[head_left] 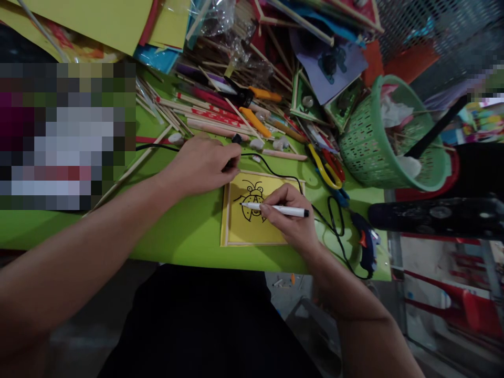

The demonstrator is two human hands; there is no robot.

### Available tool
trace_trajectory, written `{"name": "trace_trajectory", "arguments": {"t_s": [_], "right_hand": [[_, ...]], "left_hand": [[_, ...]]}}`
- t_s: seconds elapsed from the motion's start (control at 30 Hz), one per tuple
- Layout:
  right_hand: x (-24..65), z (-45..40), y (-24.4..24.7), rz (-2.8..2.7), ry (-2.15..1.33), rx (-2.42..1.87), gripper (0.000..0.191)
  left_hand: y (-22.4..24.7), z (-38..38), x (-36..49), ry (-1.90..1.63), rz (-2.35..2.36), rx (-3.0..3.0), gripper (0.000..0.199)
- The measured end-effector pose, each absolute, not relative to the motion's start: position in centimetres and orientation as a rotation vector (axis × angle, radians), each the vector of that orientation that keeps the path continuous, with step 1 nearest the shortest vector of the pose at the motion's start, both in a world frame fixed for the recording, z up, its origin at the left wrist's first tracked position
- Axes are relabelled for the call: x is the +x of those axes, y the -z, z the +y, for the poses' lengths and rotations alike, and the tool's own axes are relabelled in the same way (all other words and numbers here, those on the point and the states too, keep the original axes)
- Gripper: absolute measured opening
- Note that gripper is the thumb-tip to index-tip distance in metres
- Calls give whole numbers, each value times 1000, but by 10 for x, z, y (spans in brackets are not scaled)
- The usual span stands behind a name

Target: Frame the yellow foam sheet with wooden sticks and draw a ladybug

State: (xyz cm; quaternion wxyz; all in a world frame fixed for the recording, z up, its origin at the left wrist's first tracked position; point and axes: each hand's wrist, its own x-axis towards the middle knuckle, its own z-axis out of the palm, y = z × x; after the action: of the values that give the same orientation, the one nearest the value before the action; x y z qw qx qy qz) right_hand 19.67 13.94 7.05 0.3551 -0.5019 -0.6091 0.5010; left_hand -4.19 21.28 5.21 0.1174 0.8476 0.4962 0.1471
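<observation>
My right hand [289, 212] is closed around a white marker [289, 210] with a black end. The marker's tip rests on or just over a yellow card [263, 235] edged with thin wooden sticks. On the card is a black line drawing of a ladybug [252, 199] with antennae, partly covered by my right hand. My left hand [210, 163] is curled at the card's upper left corner. A small black piece [237, 138] shows at its fingers; what the fingers hold I cannot make out. A black cord [271, 167] passes under or behind that hand.
A hot glue gun [368, 244] lies at the green table's [177, 239] right edge, near yellow-handled pliers [325, 165]. Behind are sticks [220, 119], orange-handled scissors [255, 122] and small stones [256, 144]. A green basket [362, 142] holding scraps stands right.
</observation>
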Motion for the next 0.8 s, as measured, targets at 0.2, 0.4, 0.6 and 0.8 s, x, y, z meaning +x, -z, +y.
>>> {"name": "trace_trajectory", "arguments": {"t_s": [0.2, 0.4, 0.6, 0.8], "right_hand": [[197, 137, -71, -1611, -1338, -1294, 28], [195, 135, -71, -1595, -1420, -1285, 30], [205, 137, -68, -1573, -1328, -1310, 30], [209, 136, -68, -1557, -1318, -1308, 30]], "left_hand": [[-50, 213, -43, -428, 1450, 2489, 20], [-51, 213, -43, -442, 1447, 2466, 20], [-51, 213, -43, -472, 1430, 2468, 19], [-53, 213, -43, -443, 1414, 2480, 18]]}}
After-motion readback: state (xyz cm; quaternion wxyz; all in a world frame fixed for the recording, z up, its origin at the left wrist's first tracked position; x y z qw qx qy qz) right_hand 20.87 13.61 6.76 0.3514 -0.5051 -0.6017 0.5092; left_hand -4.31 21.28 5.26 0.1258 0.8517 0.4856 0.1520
